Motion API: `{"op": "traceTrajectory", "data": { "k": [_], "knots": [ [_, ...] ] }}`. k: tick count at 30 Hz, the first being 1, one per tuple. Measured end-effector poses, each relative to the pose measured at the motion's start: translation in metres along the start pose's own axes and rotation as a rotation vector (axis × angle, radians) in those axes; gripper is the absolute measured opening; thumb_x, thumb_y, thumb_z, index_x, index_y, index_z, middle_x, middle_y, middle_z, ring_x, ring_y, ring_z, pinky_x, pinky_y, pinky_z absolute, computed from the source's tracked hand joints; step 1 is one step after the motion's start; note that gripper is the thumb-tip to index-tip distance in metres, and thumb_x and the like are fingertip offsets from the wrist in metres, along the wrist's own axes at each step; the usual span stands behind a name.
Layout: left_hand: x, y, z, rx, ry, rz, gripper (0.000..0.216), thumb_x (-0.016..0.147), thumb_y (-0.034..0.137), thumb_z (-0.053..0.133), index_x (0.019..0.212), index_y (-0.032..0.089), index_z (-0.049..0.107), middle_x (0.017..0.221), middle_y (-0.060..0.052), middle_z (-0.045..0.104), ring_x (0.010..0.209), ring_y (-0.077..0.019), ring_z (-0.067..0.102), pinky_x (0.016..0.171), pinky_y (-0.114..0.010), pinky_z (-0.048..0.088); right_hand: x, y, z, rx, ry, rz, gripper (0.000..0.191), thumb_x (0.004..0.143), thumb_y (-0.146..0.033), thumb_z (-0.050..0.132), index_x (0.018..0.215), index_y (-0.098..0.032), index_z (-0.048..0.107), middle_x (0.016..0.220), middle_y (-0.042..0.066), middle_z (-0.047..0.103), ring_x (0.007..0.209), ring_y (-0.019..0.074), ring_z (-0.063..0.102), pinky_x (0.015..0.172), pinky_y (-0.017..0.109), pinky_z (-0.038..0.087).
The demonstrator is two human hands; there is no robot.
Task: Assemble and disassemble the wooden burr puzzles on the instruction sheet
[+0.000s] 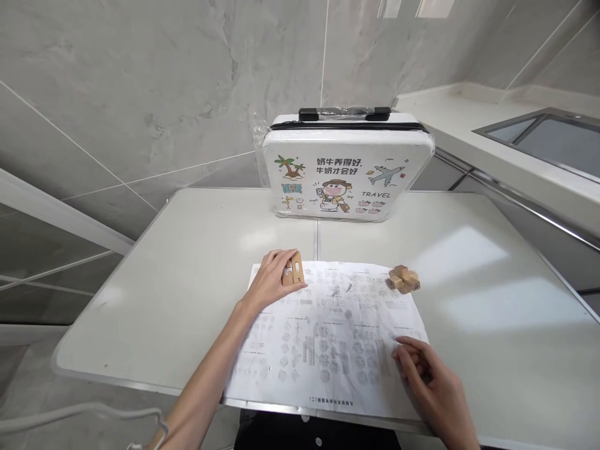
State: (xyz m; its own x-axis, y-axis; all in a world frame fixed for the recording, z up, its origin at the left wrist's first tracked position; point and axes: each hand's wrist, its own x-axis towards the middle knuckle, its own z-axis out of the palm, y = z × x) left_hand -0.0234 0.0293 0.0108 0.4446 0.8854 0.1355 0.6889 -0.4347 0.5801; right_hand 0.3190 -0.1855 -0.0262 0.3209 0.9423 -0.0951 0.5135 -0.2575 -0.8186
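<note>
Left grip point(274, 278) pinches one wooden block point(294, 273), right grip point(429, 375) rests half-curled and empty on the one sheet point(328, 337), one knot puzzle point(403, 279) right of left grip, one suitcase point(347, 169) beyond.

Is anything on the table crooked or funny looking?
Nothing is spilled or broken. The paper sheet seems turned around: its heading at the near edge reads upside down to the person. The suitcase is wrapped in clear plastic.
</note>
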Motion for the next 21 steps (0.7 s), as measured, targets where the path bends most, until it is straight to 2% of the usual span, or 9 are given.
{"op": "traceTrajectory", "data": {
  "k": [9,16,21],
  "knots": [
    [-0.010,0.005,0.001,0.076,0.035,0.089,0.086,0.091,0.059,0.077,0.161,0.028,0.039,0.153,-0.014,0.057,0.139,-0.0355,0.051,0.115,-0.054,0.050,0.000,-0.008,-0.002,0.019,0.000,-0.003,0.043,0.099,-0.060,0.061,0.112,-0.021,0.074,0.084,0.006,0.076,0.064,0.0193,0.066,0.057,0.027,0.056],
    [-0.055,0.043,0.027,0.047,-0.024,0.238,0.098,0.090,0.065,0.075,0.168,0.028,0.028,0.150,-0.017,0.061,0.138,-0.0390,0.056,0.108,-0.059,0.056,0.002,-0.008,-0.003,0.007,0.010,0.001,0.045,0.096,-0.064,0.062,0.107,-0.022,0.076,0.081,0.005,0.077,0.061,0.0196,0.067,0.053,0.027,0.055],
    [-0.077,0.063,0.034,-0.015,-0.085,0.168,0.105,0.087,0.065,0.078,0.169,0.032,0.021,0.155,-0.015,0.057,0.143,-0.0385,0.054,0.113,-0.061,0.054,0.004,-0.008,-0.006,-0.060,-0.037,-0.021,0.044,0.095,-0.063,0.062,0.105,-0.023,0.077,0.079,0.005,0.077,0.061,0.0200,0.069,0.052,0.026,0.055]
  ]
}}
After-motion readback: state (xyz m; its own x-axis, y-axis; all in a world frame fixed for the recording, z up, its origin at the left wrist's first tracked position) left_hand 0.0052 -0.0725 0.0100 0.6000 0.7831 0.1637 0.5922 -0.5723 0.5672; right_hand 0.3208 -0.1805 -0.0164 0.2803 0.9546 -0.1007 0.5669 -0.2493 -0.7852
